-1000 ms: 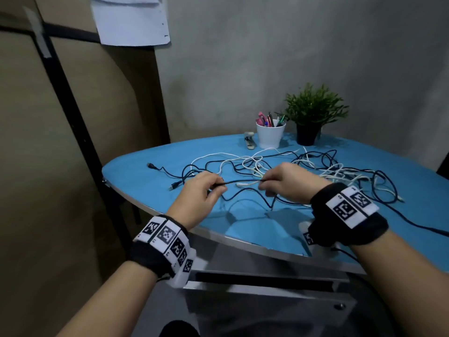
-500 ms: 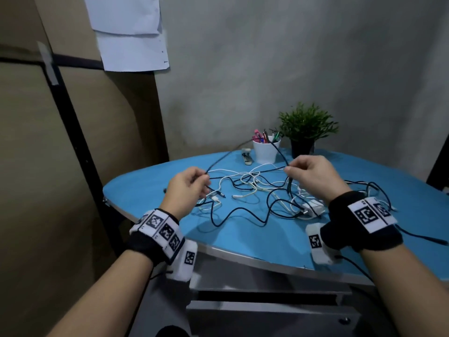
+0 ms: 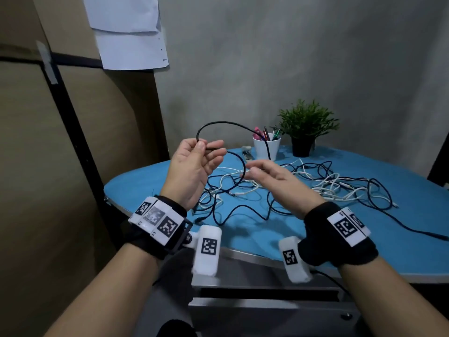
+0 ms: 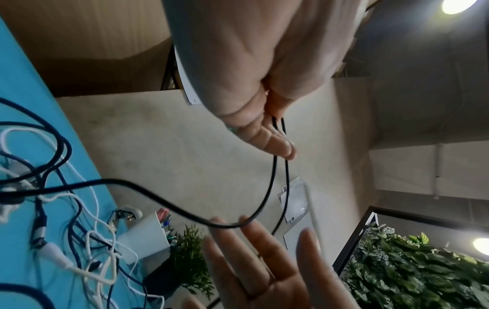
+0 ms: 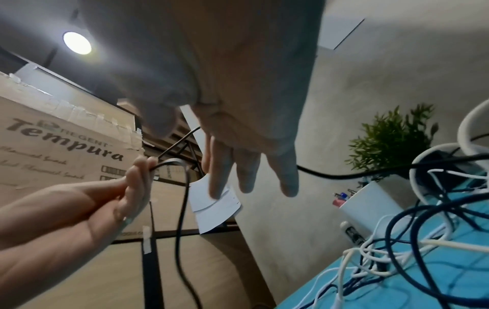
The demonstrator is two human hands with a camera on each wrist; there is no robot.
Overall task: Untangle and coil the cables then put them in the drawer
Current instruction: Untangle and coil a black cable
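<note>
Head view: left hand (image 3: 196,167) raised above the near-left part of the blue table (image 3: 352,244), palm turned toward the camera, thumb pinching a black cable (image 3: 220,123) against the fingers; the cable arcs up in a loop, then drops toward the white pen cup (image 3: 266,147) and down behind the right hand. Right hand (image 3: 279,181) hovers just right of the left, fingers straight and spread, blurred, gripping nothing. The two hands are apart. Beyond them a tangle of white and dark cables (image 3: 323,184) lies spread on the table; one dark lead trails off to the right edge. A potted plant (image 3: 306,128) stands far right of the cup, a small stapler-like object (image 3: 247,152) just left of it. A drawer (image 3: 267,310) sits below the near table edge; whether it is open I cannot tell. Papers (image 3: 128,32) are pinned to the wall, far left. Left wrist view: two black strands (image 4: 276,167) hang from the pinching fingers (image 4: 275,142); one sweeps left toward the tangle (image 4: 66,230), crossing the right hand's spread fingertips (image 4: 254,246) below. Right wrist view: straight fingers (image 5: 248,167) open in front; at left the other hand (image 5: 111,200) is clamped on the looped cable (image 5: 182,209); a cardboard box printed "Tempura" (image 5: 60,146) stands behind.
</note>
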